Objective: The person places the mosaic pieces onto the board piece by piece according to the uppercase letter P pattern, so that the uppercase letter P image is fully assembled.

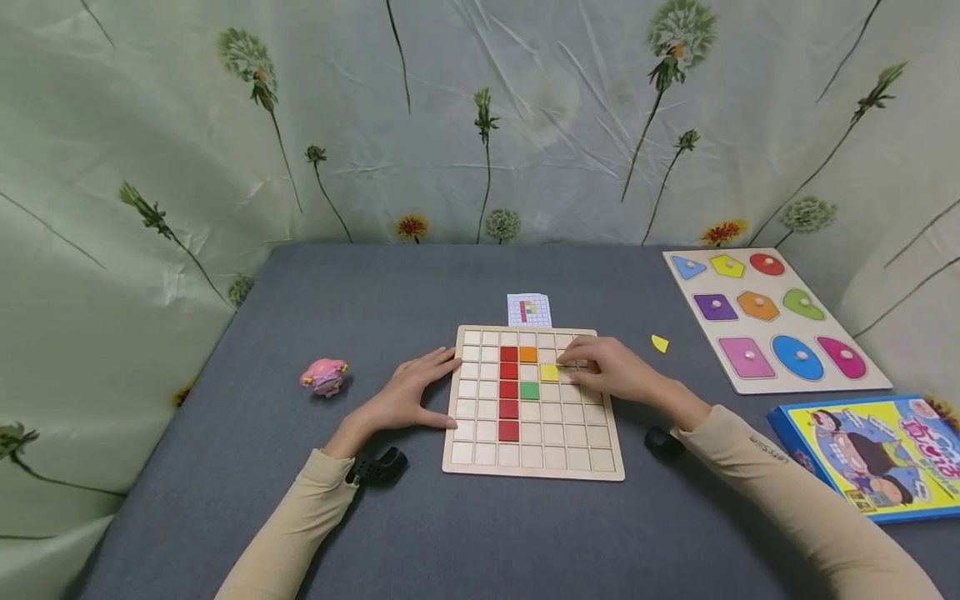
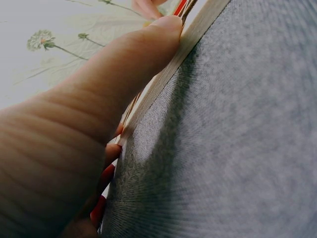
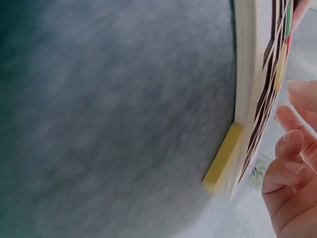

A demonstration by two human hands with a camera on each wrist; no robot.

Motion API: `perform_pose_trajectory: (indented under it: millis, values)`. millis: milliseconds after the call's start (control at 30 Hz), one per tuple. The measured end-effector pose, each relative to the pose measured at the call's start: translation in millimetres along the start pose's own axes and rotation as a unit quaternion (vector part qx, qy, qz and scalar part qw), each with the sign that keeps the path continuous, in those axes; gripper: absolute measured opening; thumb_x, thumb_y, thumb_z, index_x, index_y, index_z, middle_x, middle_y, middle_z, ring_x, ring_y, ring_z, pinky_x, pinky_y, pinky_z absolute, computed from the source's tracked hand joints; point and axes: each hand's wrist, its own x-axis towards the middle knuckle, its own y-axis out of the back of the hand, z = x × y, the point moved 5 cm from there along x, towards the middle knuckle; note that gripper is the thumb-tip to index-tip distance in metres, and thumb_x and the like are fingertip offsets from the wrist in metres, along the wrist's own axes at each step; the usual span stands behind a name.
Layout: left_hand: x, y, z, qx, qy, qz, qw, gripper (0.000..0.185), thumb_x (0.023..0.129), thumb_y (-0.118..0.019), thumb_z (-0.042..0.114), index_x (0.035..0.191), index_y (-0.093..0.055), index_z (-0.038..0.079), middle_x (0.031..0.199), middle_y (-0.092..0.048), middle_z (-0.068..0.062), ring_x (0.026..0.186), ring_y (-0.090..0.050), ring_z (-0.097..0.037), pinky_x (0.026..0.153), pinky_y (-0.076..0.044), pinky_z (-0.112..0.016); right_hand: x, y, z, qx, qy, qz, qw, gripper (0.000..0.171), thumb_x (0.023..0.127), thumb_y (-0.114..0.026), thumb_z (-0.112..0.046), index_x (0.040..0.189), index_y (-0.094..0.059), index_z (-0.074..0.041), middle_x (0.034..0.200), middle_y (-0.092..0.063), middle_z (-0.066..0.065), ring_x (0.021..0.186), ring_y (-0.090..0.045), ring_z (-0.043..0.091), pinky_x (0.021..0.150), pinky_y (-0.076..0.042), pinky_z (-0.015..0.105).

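Yellow tile (image 1: 550, 372) sits in a cell of the wooden grid board (image 1: 534, 467), one column right of the green tile (image 1: 529, 390) and just below and right of the orange tile (image 1: 528, 354). The right hand (image 1: 611, 372) lies over the board's right side with its fingers curled down at the yellow tile's right edge; whether the fingertips (image 3: 292, 136) actually pinch it or only touch it is hard to tell from these views. The left hand (image 1: 408, 396) rests flat on the grey table (image 1: 300, 517) against the board's left edge, fingers spread and relaxed, thumb (image 2: 124, 64) pressed along the wooden rim, holding nothing. A column of red tiles (image 1: 508, 392) runs down the board beside the green one. Just behind the board lies a small pattern card (image 1: 528, 309). A loose yellow piece (image 1: 659, 343) lies on the table right of the board, near the shape puzzle board (image 1: 780, 383). A pink toy (image 1: 325, 377) stands well to the left, and a picture book (image 1: 873, 454) lies at the right edge.
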Motion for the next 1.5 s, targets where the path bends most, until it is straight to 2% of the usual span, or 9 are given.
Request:
perform_pose_trajectory:
  millis: [200, 433, 933, 1267, 1500]
  values:
    - [0.3, -0.4, -1.3, -0.003, 0.005, 0.000, 1.0000, 0.093, 0.069, -0.077, 0.046, 0.145, -0.032, 0.014, 0.154, -0.027, -0.008, 0.145, -0.019, -0.029, 0.109, -0.019, -0.057, -12.9, 9.4, 6.8, 0.013, 0.002, 0.025, 1.000, 0.022, 0.082, -0.067, -0.007, 0.103, -0.070, -0.006, 0.103, -0.066, 0.007, 0.057, -0.039, -0.001, 0.055, -0.035, 0.017]
    - [0.0, 0.5, -0.4, -0.001, 0.005, -0.001, 1.0000, 0.093, 0.069, -0.077, 0.045, 0.144, -0.033, 0.015, 0.154, -0.027, -0.008, 0.145, -0.019, -0.028, 0.109, -0.019, -0.056, -24.9, 18.9, 12.3, 0.008, -0.025, 0.038, 0.999, 0.020, 0.081, -0.067, -0.007, 0.101, -0.070, -0.006, 0.101, -0.067, 0.008, 0.054, -0.036, -0.001, 0.053, -0.033, 0.017]
    - [-0.6, -1.6, 0.5, -0.004, 0.007, -0.001, 1.0000, 0.093, 0.069, -0.077, 0.045, 0.144, -0.033, 0.013, 0.153, -0.027, -0.008, 0.144, -0.020, -0.029, 0.109, -0.020, -0.057, -48.8, 17.2, 27.2, -0.009, -0.033, 0.045, 0.998, 0.020, 0.080, -0.068, -0.006, 0.101, -0.070, -0.007, 0.096, -0.068, 0.005, 0.062, -0.040, -0.003, 0.057, -0.036, 0.017]
    - [2.2, -1.2, -0.1, -0.001, 0.006, 0.001, 1.0000, 0.093, 0.068, -0.077, 0.045, 0.144, -0.033, 0.014, 0.154, -0.027, -0.008, 0.144, -0.020, -0.029, 0.108, -0.020, -0.056, -52.1, 19.2, 30.6, -0.015, -0.018, 0.035, 0.999, 0.021, 0.077, -0.071, -0.004, 0.098, -0.071, -0.008, 0.093, -0.069, 0.004, 0.059, -0.040, -0.005, 0.056, -0.036, 0.017]
    - [1.2, 2.4, 1.8, -0.001, -0.003, 0.003, 1.0000, 0.092, 0.069, -0.077, 0.046, 0.143, -0.035, 0.013, 0.153, -0.028, -0.010, 0.143, -0.022, -0.031, 0.107, -0.021, -0.058, -51.9, 21.0, 30.6, -0.019, -0.029, 0.000, 0.999, 0.027, 0.073, -0.074, -0.005, 0.099, -0.070, -0.008, 0.092, -0.067, 0.003, 0.058, -0.040, -0.002, 0.055, -0.036, 0.017]
